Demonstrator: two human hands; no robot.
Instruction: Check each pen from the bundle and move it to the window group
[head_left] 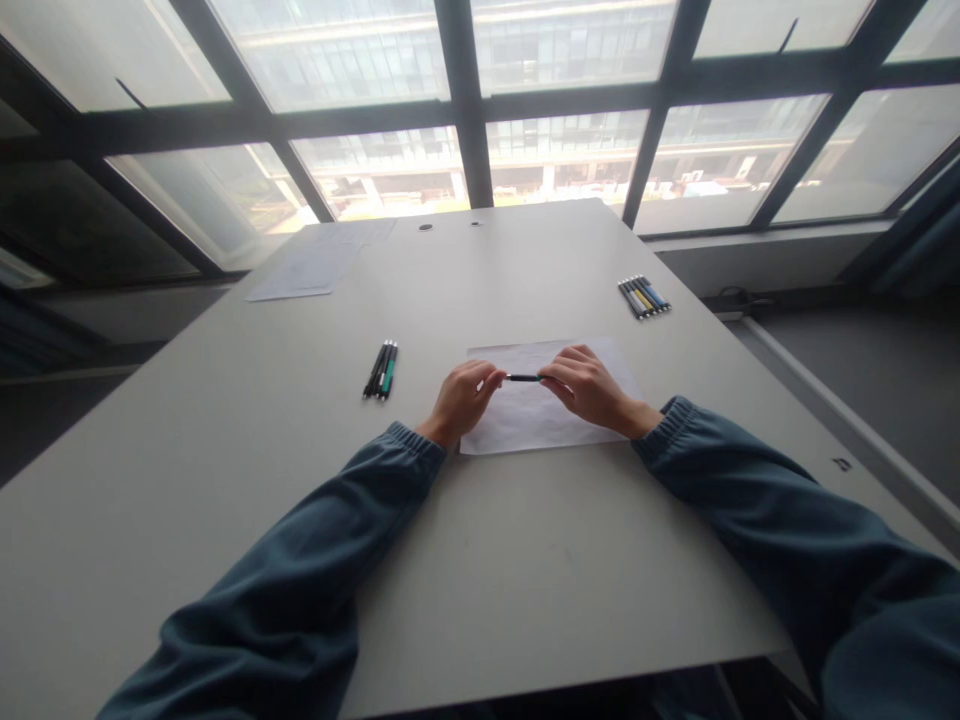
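Note:
Between my two hands a dark pen (523, 378) with a bit of green is held level over a white sheet of paper (517, 425). My left hand (463, 398) is closed, pinching the pen's left end at the sheet's left edge. The fingers of my right hand (589, 385) are closed around its right end, above the right half of the sheet. To the left lies a group of pens (381, 370), mostly black with a green one. Farther off on the right, several pens (643, 297) lie side by side, with grey, yellow and blue barrels.
The white table (247, 460) reaches toward large framed windows (469, 110). More paper sheets (311, 262) lie at its far left. Two small round holes (425, 228) sit near the far edge. A small dark mark (842, 464) shows near the right edge.

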